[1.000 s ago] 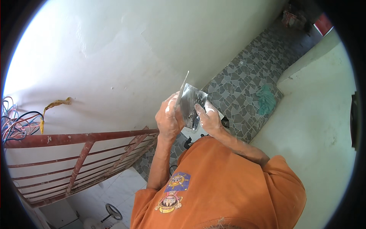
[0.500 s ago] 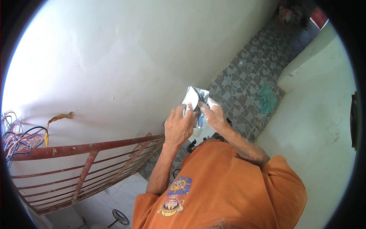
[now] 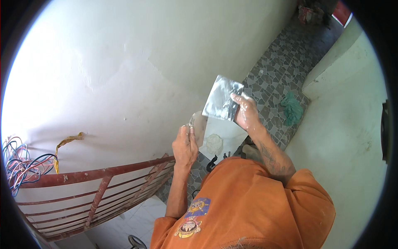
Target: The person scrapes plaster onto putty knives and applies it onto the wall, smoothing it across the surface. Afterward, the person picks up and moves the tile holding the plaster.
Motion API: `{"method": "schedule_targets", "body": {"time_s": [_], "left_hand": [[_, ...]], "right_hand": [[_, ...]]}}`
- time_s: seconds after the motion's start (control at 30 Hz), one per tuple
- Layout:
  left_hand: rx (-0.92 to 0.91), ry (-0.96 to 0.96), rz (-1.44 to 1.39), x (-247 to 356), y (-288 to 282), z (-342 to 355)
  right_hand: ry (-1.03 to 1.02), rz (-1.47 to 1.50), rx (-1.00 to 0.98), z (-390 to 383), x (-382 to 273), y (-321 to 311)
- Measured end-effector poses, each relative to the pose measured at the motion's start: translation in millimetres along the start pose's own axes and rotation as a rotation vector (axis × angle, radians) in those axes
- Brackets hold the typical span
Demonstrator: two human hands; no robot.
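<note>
Right hand [image 3: 245, 113] pinches one flat steel trowel [image 3: 222, 98], blade tilted up-left; left hand [image 3: 185, 145] grips a second blade [image 3: 200, 125] edge-on, upright

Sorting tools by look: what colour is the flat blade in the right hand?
Shiny silver-grey metal blade, head view.

The person wears an orange short-sleeved shirt [image 3: 253, 207] with a small blue and yellow printed emblem [image 3: 192, 216] on the front. The right forearm [image 3: 271, 155] bears dark tattoo markings; both forearms are bare.
</note>
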State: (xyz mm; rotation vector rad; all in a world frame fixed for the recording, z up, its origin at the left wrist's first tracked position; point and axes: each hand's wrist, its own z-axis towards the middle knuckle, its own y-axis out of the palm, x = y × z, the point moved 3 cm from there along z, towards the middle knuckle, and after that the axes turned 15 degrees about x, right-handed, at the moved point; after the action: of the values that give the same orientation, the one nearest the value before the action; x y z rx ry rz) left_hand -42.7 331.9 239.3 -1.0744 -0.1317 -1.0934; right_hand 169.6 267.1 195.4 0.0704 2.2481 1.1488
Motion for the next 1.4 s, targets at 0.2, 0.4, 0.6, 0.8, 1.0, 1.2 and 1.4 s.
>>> {"method": "schedule_targets", "body": {"time_s": [0.2,0.4,0.6,0.8,1.0,1.2,1.4], "left_hand": [[0.173,0.092,0.12,-56.7,-30.9,57.9],[0.294,0.355,0.101,-109.8,-68.2,127.6],[0.269,0.433,0.205,-130.3,-78.0,156.8],[0.31,0.539,0.258,-139.8,-74.8,158.2],[0.335,0.604,0.242,-139.3,-72.3,158.6],[0.292,0.575,0.241,-141.6,-72.6,157.9],[0.286,0.611,0.263,-144.5,-71.2,158.2]], "right_hand": [[-0.492,-0.304,0.021,82.8,-55.5,14.3],[-0.528,-0.426,-0.014,138.9,-83.6,53.4],[-0.686,-0.7,0.144,177.3,-92.3,72.7],[-1.102,-1.052,0.338,213.5,-90.8,100.5],[-1.38,-1.089,0.393,245.8,-71.9,111.7],[-1.729,-1.024,0.386,248.8,-50.0,133.3],[-1.702,-1.119,0.435,221.9,-9.6,150.2]]}}
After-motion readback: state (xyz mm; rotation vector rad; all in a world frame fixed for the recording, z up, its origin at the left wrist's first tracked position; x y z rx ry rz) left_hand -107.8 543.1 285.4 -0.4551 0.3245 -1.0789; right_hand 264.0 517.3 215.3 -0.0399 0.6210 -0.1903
